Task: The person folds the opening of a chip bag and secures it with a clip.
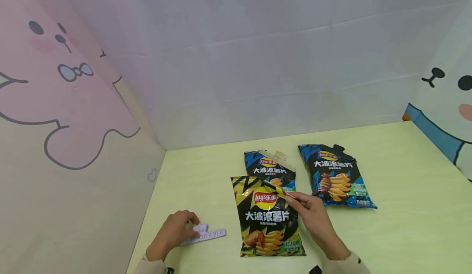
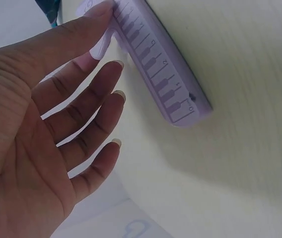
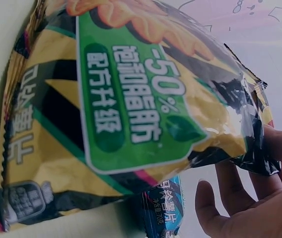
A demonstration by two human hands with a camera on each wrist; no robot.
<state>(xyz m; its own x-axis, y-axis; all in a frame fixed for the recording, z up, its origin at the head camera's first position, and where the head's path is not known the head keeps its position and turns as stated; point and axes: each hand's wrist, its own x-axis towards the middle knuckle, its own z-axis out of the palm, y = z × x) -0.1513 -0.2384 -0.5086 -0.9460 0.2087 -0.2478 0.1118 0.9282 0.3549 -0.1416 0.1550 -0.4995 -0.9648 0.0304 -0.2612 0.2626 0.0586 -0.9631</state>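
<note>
My left hand pinches a pale purple sealing clip with ruler marks, low over the yellow table. In the left wrist view, the thumb presses the marked clip near its handle while the other fingers are loosely bent. A yellow-and-black potato chip bag lies face up in front of me, its top right edge folded down. My right hand pinches that folded corner between thumb and fingers. In the right wrist view, the bag looks puffed and hides part of the fingertips.
Behind the yellow bag lies a blue-and-black chip bag with a beige clip across its top. Another blue-and-black bag, at the right, carries a black clip. A white curtain borders the table's back.
</note>
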